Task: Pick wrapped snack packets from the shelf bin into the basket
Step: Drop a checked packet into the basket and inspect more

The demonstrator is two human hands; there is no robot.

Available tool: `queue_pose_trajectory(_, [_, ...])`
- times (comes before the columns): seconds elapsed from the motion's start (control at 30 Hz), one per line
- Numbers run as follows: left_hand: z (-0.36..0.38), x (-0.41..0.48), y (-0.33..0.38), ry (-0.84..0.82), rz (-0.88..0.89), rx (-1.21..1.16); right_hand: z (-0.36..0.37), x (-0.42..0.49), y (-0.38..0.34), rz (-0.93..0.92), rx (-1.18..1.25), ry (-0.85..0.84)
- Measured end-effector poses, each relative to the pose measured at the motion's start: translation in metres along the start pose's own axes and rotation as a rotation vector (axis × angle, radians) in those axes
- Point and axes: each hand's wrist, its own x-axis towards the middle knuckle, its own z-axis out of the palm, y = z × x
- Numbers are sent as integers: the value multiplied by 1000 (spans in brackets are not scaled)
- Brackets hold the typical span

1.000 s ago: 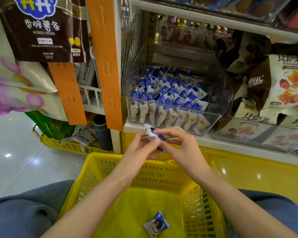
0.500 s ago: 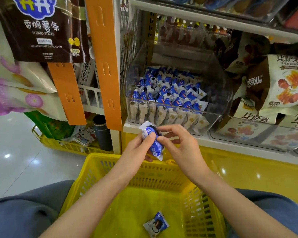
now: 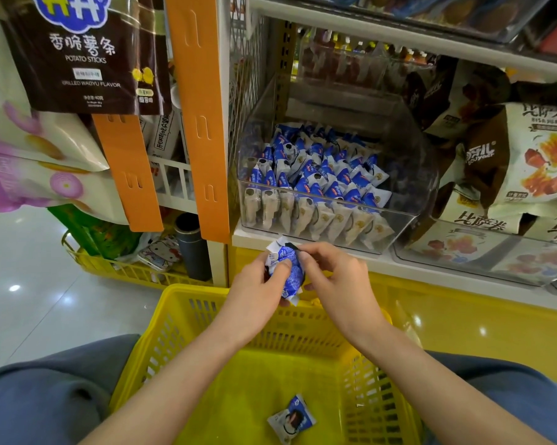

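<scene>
Shelf bin (image 3: 410,187) unchanged; left hand (image 3: 257,293) and right hand (image 3: 338,284) still pinch packet (image 3: 289,268).

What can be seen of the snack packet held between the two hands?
The snack packet is a small crinkled wrapper, blue with white crimped ends, glossy like plastic film. It stands roughly upright above the far rim of the yellow basket, just below the shelf edge. The left hand grips its left side, thumb across the front; the right hand pinches its upper right edge. Its print is too blurred to read.
</scene>
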Motion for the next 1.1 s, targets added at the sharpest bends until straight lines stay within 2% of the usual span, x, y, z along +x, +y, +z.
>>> queue_pose_trajectory(0.13, [-2,2,4,56,-121,-210,2,-1,-2,-13,17,-79])
queue_pose_trajectory(0.33, [-4,-4,9,4,-111,-254,1,-1,-3,-45,-45,-99])
queue_pose_trajectory(0.4, [-6,-5,10,-57,-78,-215,-4,3,-6,57,91,-92])
queue_pose_trajectory(0.5, [-12,-4,12,-101,-74,-216,-11,9,-15,267,355,-177])
queue_pose_trajectory(0.6, [-15,-3,15,-104,-112,-381,-17,10,-22,410,509,-249])
queue_pose_trajectory(0.7, [-19,-2,18,-69,-121,-493,-23,12,-20,482,594,-266])
queue_pose_trajectory(0.8, [-21,-3,20,-59,-78,-405,-23,12,-17,505,629,-280])
queue_pose_trajectory(0.9, [-22,-3,20,3,-69,-346,-21,11,-16,458,677,-276])
queue_pose_trajectory(1.1, [-21,-7,23,19,-30,-230,-19,11,-17,249,402,-186])
